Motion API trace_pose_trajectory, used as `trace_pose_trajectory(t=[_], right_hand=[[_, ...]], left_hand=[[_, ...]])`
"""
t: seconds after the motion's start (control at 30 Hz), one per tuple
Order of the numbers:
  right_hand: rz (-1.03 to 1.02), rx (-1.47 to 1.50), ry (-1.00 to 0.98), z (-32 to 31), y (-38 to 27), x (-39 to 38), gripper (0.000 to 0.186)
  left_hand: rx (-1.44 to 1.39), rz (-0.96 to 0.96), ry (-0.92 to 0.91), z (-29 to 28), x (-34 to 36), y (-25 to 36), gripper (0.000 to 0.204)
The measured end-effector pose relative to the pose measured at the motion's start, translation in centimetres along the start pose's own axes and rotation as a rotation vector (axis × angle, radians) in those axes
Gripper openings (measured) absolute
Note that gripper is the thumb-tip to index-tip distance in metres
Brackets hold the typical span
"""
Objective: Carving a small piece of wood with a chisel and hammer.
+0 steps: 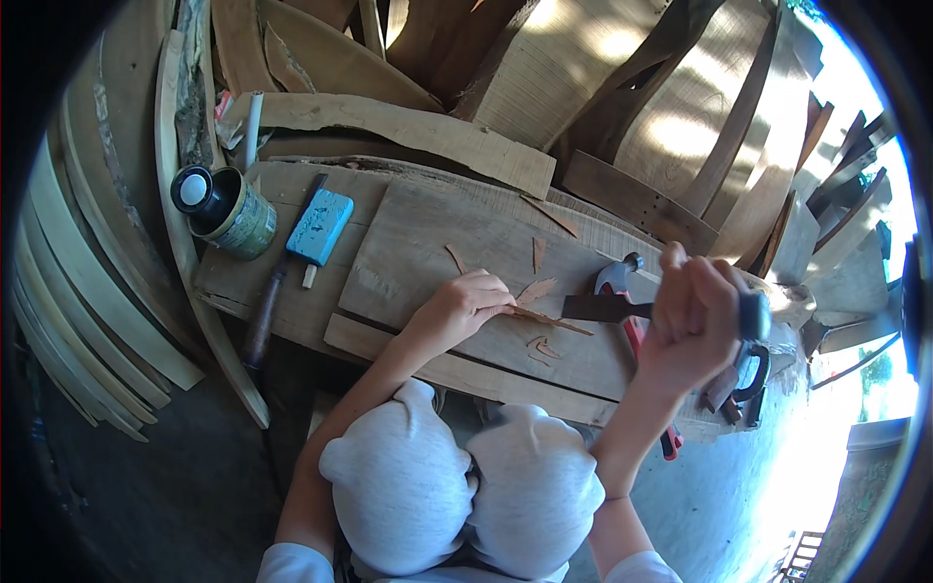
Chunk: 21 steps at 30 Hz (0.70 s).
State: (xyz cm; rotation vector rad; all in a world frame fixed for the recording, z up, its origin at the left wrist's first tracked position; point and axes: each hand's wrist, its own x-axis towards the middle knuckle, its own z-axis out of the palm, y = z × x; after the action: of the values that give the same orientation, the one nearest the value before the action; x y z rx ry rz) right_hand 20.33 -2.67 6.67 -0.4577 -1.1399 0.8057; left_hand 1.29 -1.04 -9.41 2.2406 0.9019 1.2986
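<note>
On the wooden workbench, my left hand (468,305) pinches a thin brown strip of wood (552,320) against a flat board (428,243). Several loose wood slivers (537,255) lie around its fingertips. Over the right part of the board, my right hand (688,325) is closed in a fist round what looks like a wide chisel (604,309). Its flat dark blade points left, above the strip's right end; the grip is mostly hidden by my fingers. Behind that blade lies a hammer (615,276) with a metal head and red handle, partly covered by my right hand.
At the bench's left are an open tin can (243,225), a blue block (320,227) and a long tool with a dark wooden handle (260,321). Curved planks (544,78) lean behind. Bent wooden strips (83,291) stand at far left. A black-handled tool (750,377) sits at the right end.
</note>
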Motion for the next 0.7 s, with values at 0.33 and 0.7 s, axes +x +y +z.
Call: trace_pose_trajectory(t=[0.33, 0.7], right_hand=[[0.174, -0.021, 0.099, 1.2, 0.9, -0.8, 0.031], [0.204, -0.096, 0.075, 1.2, 1.9, -1.4, 0.031]], left_hand=[[0.007, -0.017, 0.006, 0.1, -0.3, -0.1, 0.012], [-0.026, -0.039, -0.002, 0.2, -0.1, -0.1, 0.011]])
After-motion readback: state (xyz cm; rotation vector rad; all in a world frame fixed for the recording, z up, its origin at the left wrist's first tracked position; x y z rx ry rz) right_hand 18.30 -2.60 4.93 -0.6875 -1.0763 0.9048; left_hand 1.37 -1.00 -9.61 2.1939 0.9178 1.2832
